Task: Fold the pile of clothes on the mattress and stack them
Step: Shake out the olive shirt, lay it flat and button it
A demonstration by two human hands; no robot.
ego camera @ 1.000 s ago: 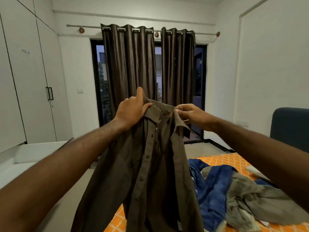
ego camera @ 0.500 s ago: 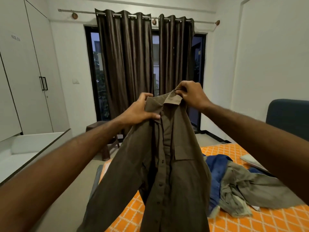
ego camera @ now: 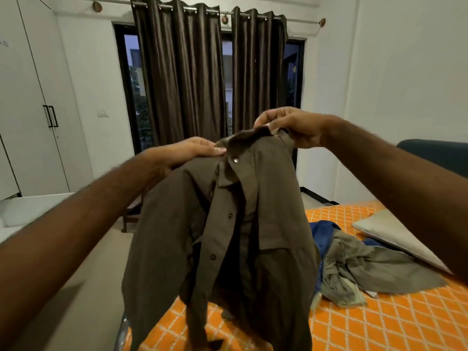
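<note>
Above the orange lattice-patterned mattress (ego camera: 395,323): one dark brown button-front collared shirt (ego camera: 243,234), held up and hanging open, its hem reaching the sheet. Right hand (ego camera: 291,126) pinches the collar from above; left hand (ego camera: 195,150) lies with fingers extended along the shoulder beside the collar. Right of the shirt, on the mattress: crumpled blue garment (ego camera: 323,230) and olive-grey garment (ego camera: 367,269), touching, unfolded.

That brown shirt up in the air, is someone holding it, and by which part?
Yes. The right hand pinches the brown shirt at the collar and holds it up over the mattress. The left hand rests at the shoulder beside the collar; its grip cannot be told.
</note>
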